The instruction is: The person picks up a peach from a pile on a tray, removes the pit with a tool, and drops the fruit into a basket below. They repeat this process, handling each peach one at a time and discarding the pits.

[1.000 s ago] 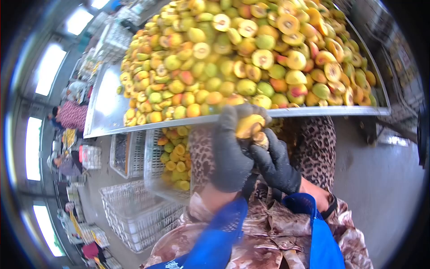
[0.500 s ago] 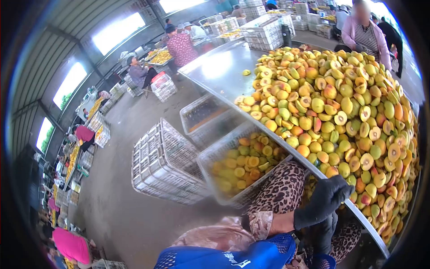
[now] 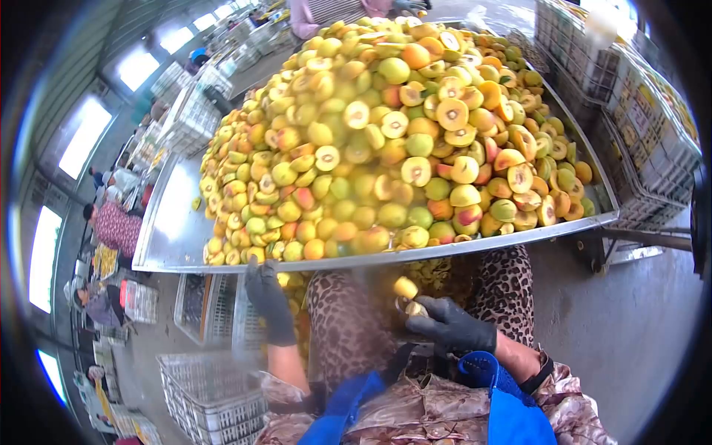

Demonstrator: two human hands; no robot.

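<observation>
A big heap of yellow peaches, many cut in half with pits showing, lies on a metal table. My left hand, in a dark glove, reaches up to the table's near rim on the left, fingertips apart beside the lowest fruit. My right hand, also gloved, is closed in front of my lap around a small curved tool. Yellow fruit pieces show at the tool and fingertips. Its handle is hidden in the glove.
Below the table's left side stand a white crate and other bins. More stacked crates stand at the right. Across the heap is a person in a pink sleeve. Other people work along the left, including one in a patterned top.
The view has swung right, so the table now lies straight ahead. The left hand now shows at the rim's left part, and the right hand has come into plain view with the tool.
</observation>
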